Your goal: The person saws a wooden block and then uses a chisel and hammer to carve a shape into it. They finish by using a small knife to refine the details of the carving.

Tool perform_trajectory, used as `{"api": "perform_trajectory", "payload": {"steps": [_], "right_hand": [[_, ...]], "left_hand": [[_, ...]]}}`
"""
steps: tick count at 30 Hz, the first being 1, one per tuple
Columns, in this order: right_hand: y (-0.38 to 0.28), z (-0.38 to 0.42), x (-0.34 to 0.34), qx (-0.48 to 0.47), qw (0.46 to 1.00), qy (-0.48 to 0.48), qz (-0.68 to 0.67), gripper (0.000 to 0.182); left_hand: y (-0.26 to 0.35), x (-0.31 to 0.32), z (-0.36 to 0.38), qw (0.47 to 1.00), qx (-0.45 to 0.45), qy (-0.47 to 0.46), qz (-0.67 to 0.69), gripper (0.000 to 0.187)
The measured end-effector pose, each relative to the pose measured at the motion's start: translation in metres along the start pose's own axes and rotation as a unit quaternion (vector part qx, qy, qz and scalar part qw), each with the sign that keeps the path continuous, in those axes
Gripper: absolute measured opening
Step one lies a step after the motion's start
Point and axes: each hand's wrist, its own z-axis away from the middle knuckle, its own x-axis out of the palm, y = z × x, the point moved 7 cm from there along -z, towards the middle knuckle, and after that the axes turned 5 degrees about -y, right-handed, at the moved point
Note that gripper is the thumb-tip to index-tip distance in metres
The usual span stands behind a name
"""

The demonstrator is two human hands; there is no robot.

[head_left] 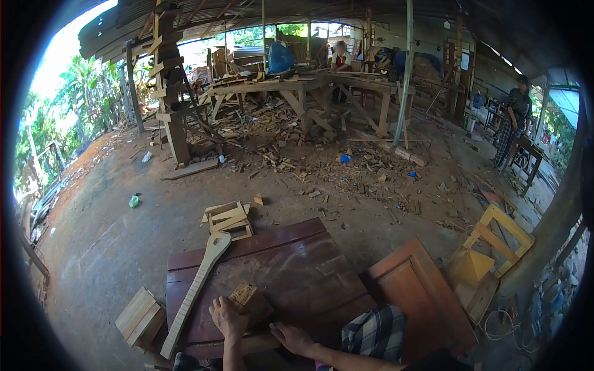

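A small wooden block point(252, 304) with a rough, carved-looking top sits on a dark reddish-brown wooden panel point(297, 260). My left hand point(227, 318) is closed around the block's left side, its thumb hidden from view. My right hand point(293, 339) rests at the panel's near edge, just right of the block, fingers extended and holding nothing visible. Left of the block, a long pale wooden piece point(197, 289) with a widened, hollowed end lies slantwise across the panel.
Pale wooden frames point(229, 217) lie beyond the panel. Stacked boards point(141, 318) stand at left, an orange-brown panel point(421, 303) at right. Near a post is a yellow wooden frame point(498, 235). Scraps litter the floor before a workbench point(301, 86). Two people are farther back.
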Motion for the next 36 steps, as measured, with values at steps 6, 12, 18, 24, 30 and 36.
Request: {"api": "perform_trajectory", "payload": {"steps": [6,12,18,24,30,36], "right_hand": [[0.002,0.0,0.001,-0.012,1.0,0.009,-0.008,0.035],[-0.002,0.0,-0.003,-0.008,1.0,0.007,-0.007,0.035],[-0.002,-0.001,-0.002,-0.006,1.0,0.0,-0.009,0.035],[0.009,-0.002,0.008,-0.005,1.0,-0.005,-0.007,0.034],[0.013,-0.001,0.011,-0.002,1.0,0.006,-0.009,0.034],[0.024,-0.002,0.019,0.039,0.999,-0.026,-0.011,0.035]], "left_hand": [[-0.001,0.001,0.0,1.0,-0.011,-0.005,0.003,0.059],[-0.002,0.002,0.0,1.0,-0.015,-0.012,0.005,0.059],[-0.004,0.004,-0.001,1.0,-0.007,-0.003,0.009,0.059],[0.0,0.0,-0.001,1.0,0.0,0.0,0.016,0.058],[0.001,0.0,-0.001,1.0,-0.005,-0.004,0.006,0.057],[0.0,0.001,-0.001,1.0,0.004,0.007,0.0,0.056]]}}
